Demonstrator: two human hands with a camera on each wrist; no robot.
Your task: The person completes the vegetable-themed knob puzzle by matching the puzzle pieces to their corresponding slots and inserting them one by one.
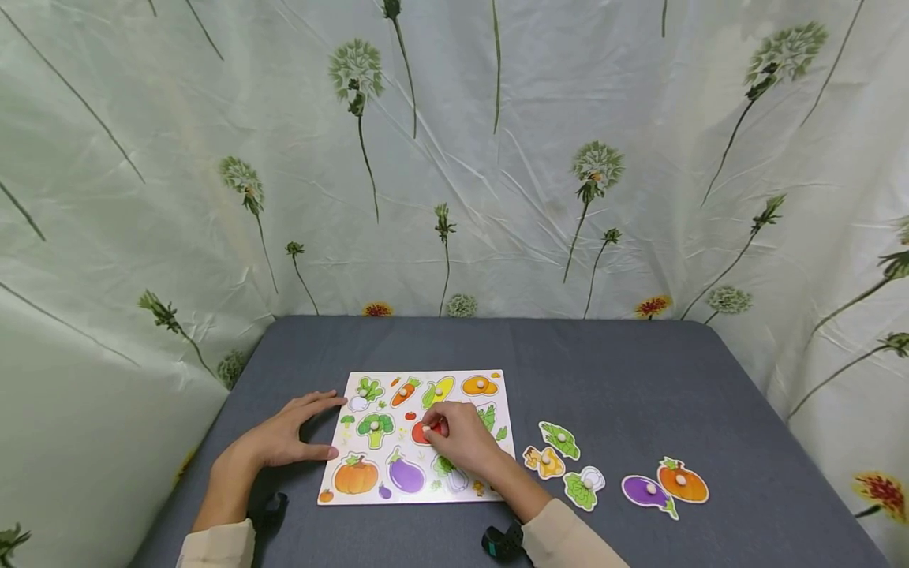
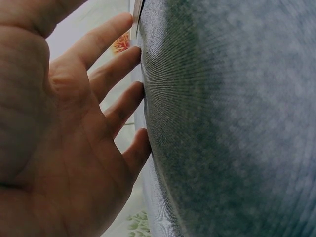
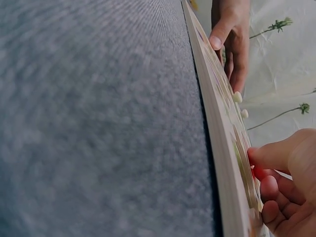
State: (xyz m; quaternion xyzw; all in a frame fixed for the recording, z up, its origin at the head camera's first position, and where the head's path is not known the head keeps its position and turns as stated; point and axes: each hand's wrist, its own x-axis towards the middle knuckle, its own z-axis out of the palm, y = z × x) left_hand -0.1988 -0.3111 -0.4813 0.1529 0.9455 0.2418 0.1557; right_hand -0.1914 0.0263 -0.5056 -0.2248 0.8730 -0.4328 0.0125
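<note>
L hand [image 1: 287, 434], bare, fingers straight and apart; its thumb and a fingertip meet the L edge of a white puzzle board [image 1: 369, 499], flat on a table [image 1: 604, 379] covered in dark grey-blue woven cloth w/ fine ribs. That light brace looks right: enough to stop a slide, w/o tipping. Seen edge-on from the R wrist, the board is thick, pale, prob. wood.

On the board, L to R: pumpkin slot [image 1: 356, 475], a flat pic w/o knob; broccoli pc [image 1: 375, 428] and carrot pc [image 1: 401, 397], each w/ a pale round knob; eggplant slot [image 1: 406, 473], also knobless.

Near board centre is the tomato pc [image 1: 418, 433], red and roundish. The grip of the R hand [image 1: 461, 434] is clamped on its knob, thumb and fingertips together. Can't tell if the pc is fully seated. To do this well, prob. best: keep it level, match outline to slot, turn a touch if it catches, press gently, don't force.

R of the board, loose pcs, knobs up: lumpy ginger-like pc [image 1: 555, 466], long green pea-pod-like pc [image 1: 550, 433], bok-choy-like pc [image 1: 580, 495]; farther R, a curved purple eggplant pc [image 1: 638, 489] and a squat orange pumpkin pc [image 1: 693, 488], touching or nearly so.
</note>
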